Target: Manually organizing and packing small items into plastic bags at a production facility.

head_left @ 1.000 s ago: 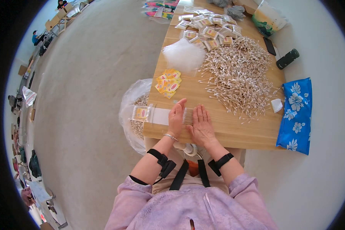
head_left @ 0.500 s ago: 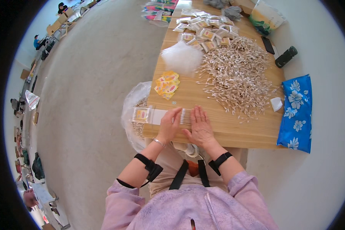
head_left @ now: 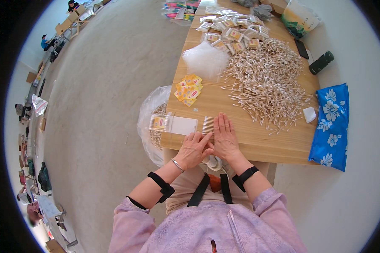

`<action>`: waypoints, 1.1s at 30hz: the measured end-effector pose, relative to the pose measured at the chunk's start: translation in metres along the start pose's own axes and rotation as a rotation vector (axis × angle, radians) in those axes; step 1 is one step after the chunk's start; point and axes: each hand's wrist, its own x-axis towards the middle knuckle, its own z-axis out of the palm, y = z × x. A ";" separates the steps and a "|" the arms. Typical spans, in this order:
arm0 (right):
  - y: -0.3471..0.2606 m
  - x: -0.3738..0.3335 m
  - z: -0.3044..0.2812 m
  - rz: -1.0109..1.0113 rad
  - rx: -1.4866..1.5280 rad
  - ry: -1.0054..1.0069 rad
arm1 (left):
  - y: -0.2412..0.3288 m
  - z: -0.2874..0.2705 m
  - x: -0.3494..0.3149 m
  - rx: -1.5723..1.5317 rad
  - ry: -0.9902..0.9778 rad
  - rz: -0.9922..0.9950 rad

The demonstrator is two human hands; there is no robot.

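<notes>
A short row of cotton swabs (head_left: 208,125) lies side by side near the table's front edge. Flat along its right side rests my right hand (head_left: 226,137), fingers stretched forward together. My left hand (head_left: 194,147) is at the row's near end, its index finger reaching the swab tips and its thumb close to the right hand; no object shows in it. Left of the row lies a white rectangular card (head_left: 184,125). Beyond that, at the table's left edge, is a small clear packet of swabs with a yellow label (head_left: 159,122).
A big heap of loose swabs (head_left: 266,80) covers the table's right middle. Filled packets (head_left: 232,31), clear bags (head_left: 204,59) and yellow labels (head_left: 188,90) lie farther back. A blue flowered pouch (head_left: 331,126), dark bottle (head_left: 321,63) and phone (head_left: 301,49) line the right side.
My left hand has drawn back toward me from the white card to the near end of the swab row, uncovering the card. The right hand stays beside the row.
</notes>
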 end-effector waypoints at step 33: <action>0.001 0.000 0.001 -0.002 -0.043 -0.030 | 0.007 -0.001 0.012 -0.017 0.019 -0.115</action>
